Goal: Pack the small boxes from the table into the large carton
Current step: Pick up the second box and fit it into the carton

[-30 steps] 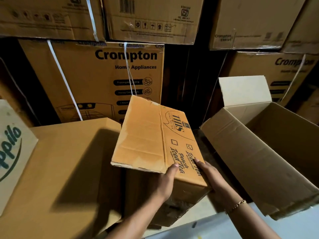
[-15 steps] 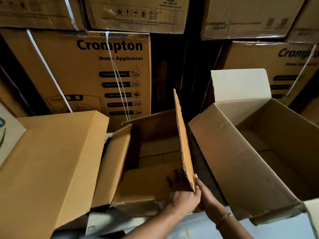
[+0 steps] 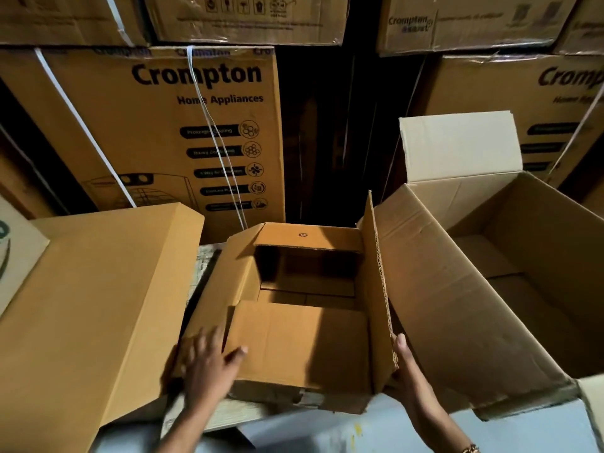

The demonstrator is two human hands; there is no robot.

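Item under inspection: open orange-brown corrugated cardboard box (image 3: 294, 338). It stands on the pale tabletop (image 3: 235, 415), between a closed orange-brown carton (image 3: 91, 289) on the left and a large open pale-brown carton (image 3: 457, 305) on the right. Its upright right flap is close against that carton's wall. All four flaps are open. The interior is in deep shadow; contents cannot be made out. A small round printed mark (image 3: 302, 234) sits on the far flap, too small to read.

Left hand (image 3: 209, 364): fingers spread and straight over the near-left flap, blurred, so contact cannot be confirmed. Right hand (image 3: 407, 374): flat against the outer face of the upright right flap. One straight digit is visible; the remainder is hidden behind the flap edge. A gold-coloured bracelet (image 3: 470, 448) is cut off at the bottom edge.

The large open carton's floor is dim; only flat cardboard is discernible.

Behind, a strapped brown carton (image 3: 196, 125) reads "Crompton Home Appliances"; its feature labels are illegible. White straps (image 3: 81, 125) cross it. A second carton (image 3: 555, 93) at right shows "Cromp", cut off. An upper carton (image 3: 457, 24) reads "Crompton"; another (image 3: 245, 8) bears handling pictograms. At far left, a pale box (image 3: 16, 250) with green lettering is cut off.
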